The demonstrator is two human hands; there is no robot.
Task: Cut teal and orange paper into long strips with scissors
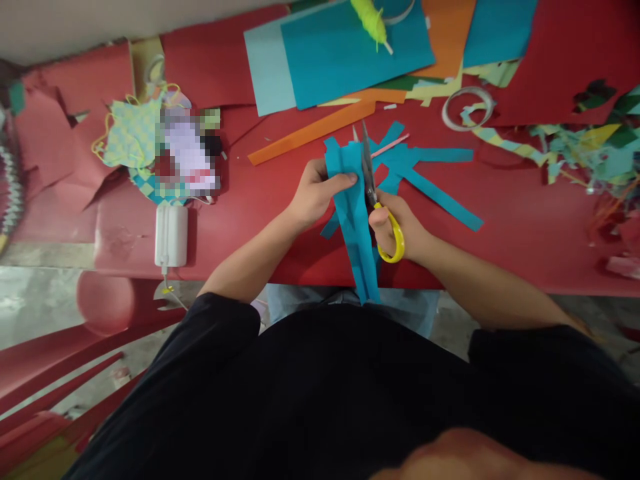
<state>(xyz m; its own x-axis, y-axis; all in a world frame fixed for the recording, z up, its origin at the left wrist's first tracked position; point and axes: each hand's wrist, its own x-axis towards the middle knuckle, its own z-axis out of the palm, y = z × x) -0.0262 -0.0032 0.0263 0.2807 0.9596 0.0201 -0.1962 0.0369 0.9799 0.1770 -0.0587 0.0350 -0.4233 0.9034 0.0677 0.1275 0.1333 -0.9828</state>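
My left hand (317, 190) pinches a folded strip of blue paper (354, 227), its thumb lying across the upper part. The strip hangs down towards the table's front edge. In my right hand (397, 223) is a pair of scissors with yellow handles (397, 243). Their blades point away from me, slightly apart, along the right edge of the paper; I cannot tell whether they are cutting into it. Behind the hands, several cut blue paper strips (443, 193) lie crossed on the red table (260, 227). A thin pink stick (393, 145) rests among them.
An orange strip (310, 133) and large blue sheets (355, 57) lie at the back, with a neon yellow yarn bundle (370, 23). A tape roll (467, 109) and paper scraps (610, 157) are at right. At left are a white power bank (171, 235) and woven paper (134, 130).
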